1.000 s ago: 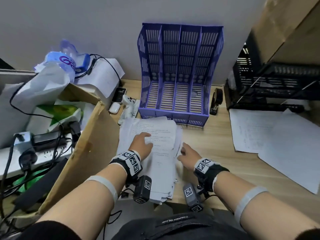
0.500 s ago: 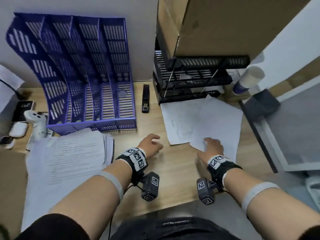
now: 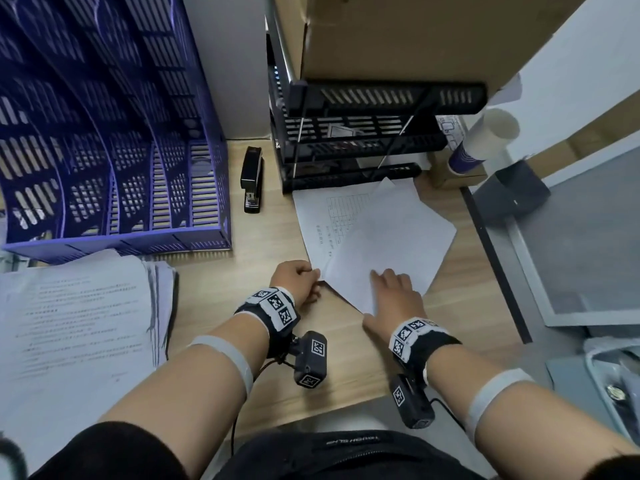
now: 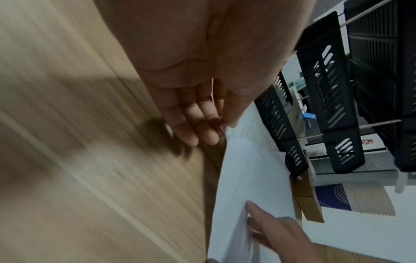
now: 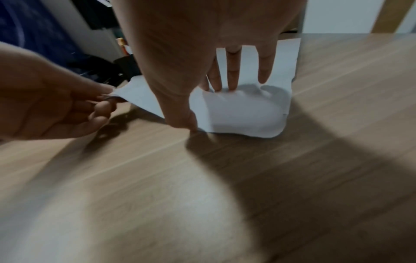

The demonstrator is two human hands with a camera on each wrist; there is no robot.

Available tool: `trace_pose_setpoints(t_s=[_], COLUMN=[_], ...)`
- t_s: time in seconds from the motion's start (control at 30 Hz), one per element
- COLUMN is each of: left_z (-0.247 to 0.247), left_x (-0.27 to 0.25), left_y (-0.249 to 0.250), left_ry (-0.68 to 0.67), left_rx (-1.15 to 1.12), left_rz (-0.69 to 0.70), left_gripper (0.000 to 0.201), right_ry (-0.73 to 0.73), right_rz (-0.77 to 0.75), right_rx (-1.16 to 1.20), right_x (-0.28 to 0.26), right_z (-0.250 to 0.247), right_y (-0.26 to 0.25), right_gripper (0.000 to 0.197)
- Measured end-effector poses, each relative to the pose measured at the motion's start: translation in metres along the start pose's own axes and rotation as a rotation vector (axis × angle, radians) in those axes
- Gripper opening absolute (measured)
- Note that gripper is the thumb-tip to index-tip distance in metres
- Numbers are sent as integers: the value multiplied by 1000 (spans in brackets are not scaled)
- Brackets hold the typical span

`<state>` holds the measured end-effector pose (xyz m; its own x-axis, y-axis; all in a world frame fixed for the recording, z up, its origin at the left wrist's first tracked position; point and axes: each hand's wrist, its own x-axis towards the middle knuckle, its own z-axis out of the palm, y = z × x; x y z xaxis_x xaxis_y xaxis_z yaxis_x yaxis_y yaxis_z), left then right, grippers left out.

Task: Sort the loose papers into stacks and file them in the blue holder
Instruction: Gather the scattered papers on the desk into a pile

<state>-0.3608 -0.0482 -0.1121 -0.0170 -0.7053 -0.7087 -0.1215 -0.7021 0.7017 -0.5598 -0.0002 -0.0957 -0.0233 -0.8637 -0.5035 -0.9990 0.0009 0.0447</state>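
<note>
The blue holder [image 3: 114, 133] stands empty at the back left of the wooden desk [image 3: 225, 282]. A thick stack of printed papers [image 3: 79, 323] lies in front of it. To the right lie two loose sheets: a blank one [image 3: 391, 237] on top of a printed one [image 3: 329, 216]. My left hand [image 3: 301, 277] pinches their near left corner between thumb and fingers [image 4: 198, 128]; which sheet it holds I cannot tell. My right hand [image 3: 391, 292] lies flat on the blank sheet [image 5: 243, 110], its straight fingers [image 5: 234, 74] pressing down so that the paper buckles.
A black stapler [image 3: 251, 180] lies between the holder and a black stack of letter trays [image 3: 353, 147] with a cardboard box [image 3: 398, 36] on top. A paper cup [image 3: 485, 140] lies behind the sheets. The desk ends just right of them.
Both hands left the thick stack and moved right to the loose sheets. The left hand closed from spread fingers to a pinch on the corner; the right hand slid further onto the blank sheet.
</note>
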Motion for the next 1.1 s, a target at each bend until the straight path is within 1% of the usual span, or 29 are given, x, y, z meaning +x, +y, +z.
trace_pose_setpoints(t_s=[0.07, 0.17, 0.23, 0.3, 0.37, 0.4, 0.47, 0.53, 0.57, 0.63, 0.7, 0.77, 0.83, 0.9, 0.93, 0.97, 1.0, 1.07, 1.1], left_z=[-3, -15, -27, -42, -58, -66, -84, -103, -113, -128, -140, -152, -162, -172, -177, -182, -188, -199, -202], left_x=[-2, -10, -16, -23, -28, -31, -36, -41, -43, -48, -58, -68, -73, -71, -69, -63, -51, -12, 1], left_y=[-1, -2, -7, -13, -21, -26, -32, -40, -44, -47, -47, -49, -50, -55, -58, -64, -76, -110, -121], left_ry=[25, 31, 20, -2, -16, -11, 16, 41, 42, 50, 56, 70, 86, 100, 102, 91, 107, 116, 110], left_rx=[10, 23, 30, 54, 97, 119, 156, 175, 179, 150, 95, 62, 105, 228, 257, 271, 272, 268, 275], left_rz=[-5, -5, -16, -35, -47, -54, -67, -99, -108, -113, -134, -140, -117, -86, -90, -89, -90, -119, -134], left_gripper=[24, 30, 33, 35, 36, 37, 36, 33, 31, 25, 20, 20, 19, 19, 17, 10, 10, 21, 21], right_ry=[0, -28, -34, -27, 6, 28, 60, 53, 46, 45, 30, 40, 41, -1, -25, -52, -87, -173, -191], right_rz=[-50, -73, -64, -75, -102, -109, -89, -52, -42, -7, 69, 146, 184, 255, 305, 357, 401, 489, 538], right_rx=[23, 30, 13, -7, -3, 41, 213, 397, 501, 769, 1093, 1389, 1580, 1677, 1679, 1613, 1451, 1043, 896], right_x=[0, -6, -10, -16, -22, -24, -30, -36, -39, -46, -51, -54, -58, -62, -63, -62, -61, -58, -59], right_z=[0, 1, 2, 3, 5, 5, -4, -26, -39, -68, -92, -107, -113, -106, -97, -85, -71, -41, -28], right_y=[-7, -18, -28, -43, -57, -63, -72, -81, -86, -95, -100, -98, -89, -79, -75, -69, -63, -49, -42], right_gripper=[88, 103, 106, 97, 79, 67, 44, 24, 21, 25, 35, 33, 25, 24, 23, 22, 23, 35, 36])
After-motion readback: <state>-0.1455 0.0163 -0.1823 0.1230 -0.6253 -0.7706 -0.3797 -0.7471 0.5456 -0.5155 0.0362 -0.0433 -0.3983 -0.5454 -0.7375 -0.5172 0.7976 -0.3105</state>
